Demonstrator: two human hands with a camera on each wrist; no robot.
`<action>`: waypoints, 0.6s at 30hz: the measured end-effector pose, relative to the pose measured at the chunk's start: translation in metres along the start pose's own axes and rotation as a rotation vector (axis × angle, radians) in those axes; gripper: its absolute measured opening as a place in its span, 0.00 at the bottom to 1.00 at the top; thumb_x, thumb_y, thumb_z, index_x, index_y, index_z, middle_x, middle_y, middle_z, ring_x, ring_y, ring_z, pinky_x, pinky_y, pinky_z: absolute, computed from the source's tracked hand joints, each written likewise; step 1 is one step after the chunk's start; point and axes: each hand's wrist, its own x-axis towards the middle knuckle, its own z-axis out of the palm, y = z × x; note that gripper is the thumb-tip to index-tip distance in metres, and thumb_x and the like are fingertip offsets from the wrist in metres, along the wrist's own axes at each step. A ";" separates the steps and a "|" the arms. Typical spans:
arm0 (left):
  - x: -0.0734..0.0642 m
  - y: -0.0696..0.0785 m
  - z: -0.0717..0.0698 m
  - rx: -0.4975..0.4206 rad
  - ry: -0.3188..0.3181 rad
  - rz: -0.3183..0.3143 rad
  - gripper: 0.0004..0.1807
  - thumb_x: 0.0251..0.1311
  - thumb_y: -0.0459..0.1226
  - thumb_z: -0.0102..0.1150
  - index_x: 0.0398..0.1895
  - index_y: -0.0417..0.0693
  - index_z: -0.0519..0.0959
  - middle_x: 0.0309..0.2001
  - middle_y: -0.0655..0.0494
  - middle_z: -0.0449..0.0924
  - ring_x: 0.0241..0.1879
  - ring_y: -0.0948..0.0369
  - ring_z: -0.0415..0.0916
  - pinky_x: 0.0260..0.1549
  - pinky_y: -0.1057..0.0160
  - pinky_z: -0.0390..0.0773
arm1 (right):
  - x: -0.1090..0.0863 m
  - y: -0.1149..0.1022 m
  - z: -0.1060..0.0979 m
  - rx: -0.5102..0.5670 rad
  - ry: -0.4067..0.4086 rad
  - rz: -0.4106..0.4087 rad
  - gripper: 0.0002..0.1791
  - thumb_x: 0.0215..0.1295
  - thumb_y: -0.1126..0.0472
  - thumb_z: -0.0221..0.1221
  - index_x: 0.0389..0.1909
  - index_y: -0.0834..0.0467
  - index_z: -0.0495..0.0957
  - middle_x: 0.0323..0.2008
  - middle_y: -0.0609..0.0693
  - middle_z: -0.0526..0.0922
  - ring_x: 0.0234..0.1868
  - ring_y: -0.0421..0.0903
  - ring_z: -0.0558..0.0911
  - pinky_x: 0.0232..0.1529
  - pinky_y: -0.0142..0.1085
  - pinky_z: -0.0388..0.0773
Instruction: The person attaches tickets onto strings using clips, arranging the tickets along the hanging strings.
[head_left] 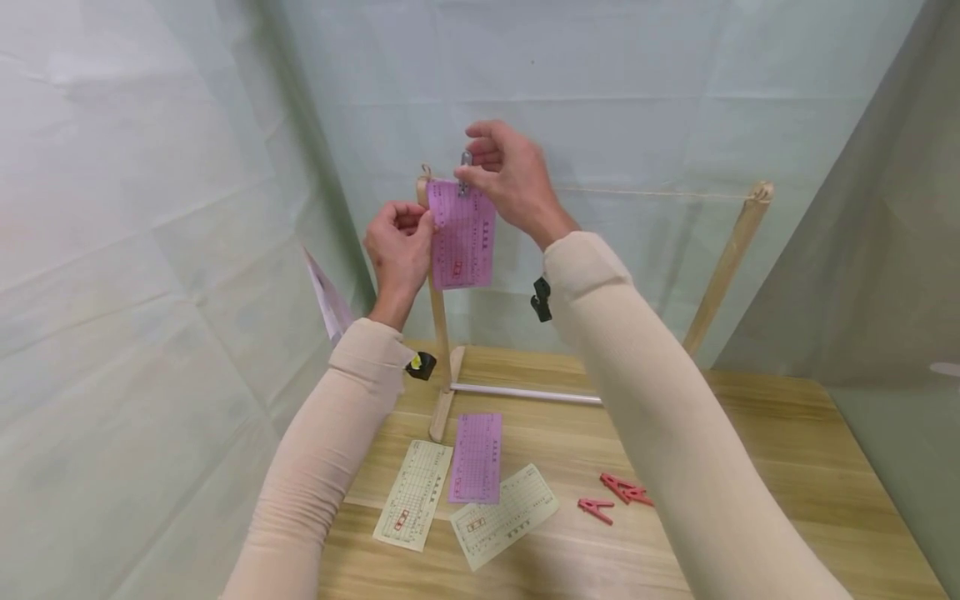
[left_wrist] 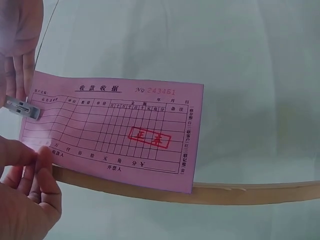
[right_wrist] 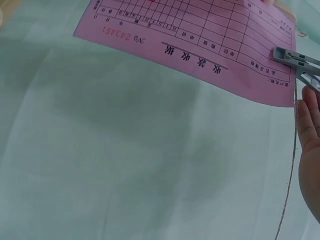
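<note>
A pink receipt slip (head_left: 468,242) hangs at the string near the left post, its printed side facing me. My left hand (head_left: 399,250) pinches the slip's left edge between thumb and fingers. A grey clothespin (head_left: 464,173) bites the slip's top edge at the string, and my right hand (head_left: 517,175) holds its handle end between thumb and fingers. In the left wrist view, the clothespin (left_wrist: 24,107) sits on the slip's end, with both hands close by. The right wrist view shows the clothespin jaws over the paper and the right fingers (right_wrist: 311,115) against its handle.
A wooden frame has a left post (head_left: 440,333), a right post (head_left: 727,267) and a string (head_left: 652,193) between them. On the wooden table (head_left: 780,467) lie another pink slip (head_left: 477,458), two yellowish slips (head_left: 414,496) and red clothespins (head_left: 596,510). Cloth walls stand behind and at the left.
</note>
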 end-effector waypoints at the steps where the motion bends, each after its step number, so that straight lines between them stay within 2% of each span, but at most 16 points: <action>1: 0.000 0.000 0.000 0.005 -0.001 -0.001 0.08 0.66 0.35 0.63 0.40 0.38 0.80 0.37 0.47 0.82 0.34 0.60 0.79 0.36 0.68 0.79 | 0.000 0.000 0.000 -0.004 -0.001 0.000 0.28 0.65 0.62 0.66 0.66 0.58 0.71 0.56 0.53 0.80 0.55 0.41 0.80 0.55 0.25 0.73; 8: 0.001 -0.002 -0.001 0.004 0.000 -0.004 0.03 0.64 0.33 0.62 0.35 0.41 0.79 0.34 0.52 0.80 0.33 0.61 0.77 0.35 0.69 0.78 | -0.001 0.001 -0.001 -0.016 -0.022 0.003 0.28 0.65 0.61 0.66 0.66 0.58 0.71 0.59 0.53 0.79 0.57 0.41 0.79 0.57 0.25 0.72; 12: 0.001 -0.005 -0.002 -0.016 -0.005 0.010 0.02 0.63 0.32 0.60 0.33 0.44 0.79 0.34 0.52 0.79 0.33 0.61 0.78 0.35 0.69 0.78 | -0.002 0.001 -0.001 -0.041 -0.030 -0.022 0.28 0.65 0.60 0.66 0.66 0.58 0.71 0.61 0.53 0.78 0.59 0.41 0.78 0.58 0.23 0.70; 18: 0.001 -0.009 -0.005 -0.025 -0.027 0.027 0.01 0.62 0.31 0.60 0.33 0.44 0.80 0.33 0.53 0.80 0.31 0.62 0.76 0.33 0.70 0.77 | -0.003 0.001 -0.003 -0.061 -0.030 -0.021 0.29 0.66 0.61 0.65 0.66 0.59 0.71 0.62 0.52 0.78 0.60 0.39 0.77 0.58 0.23 0.70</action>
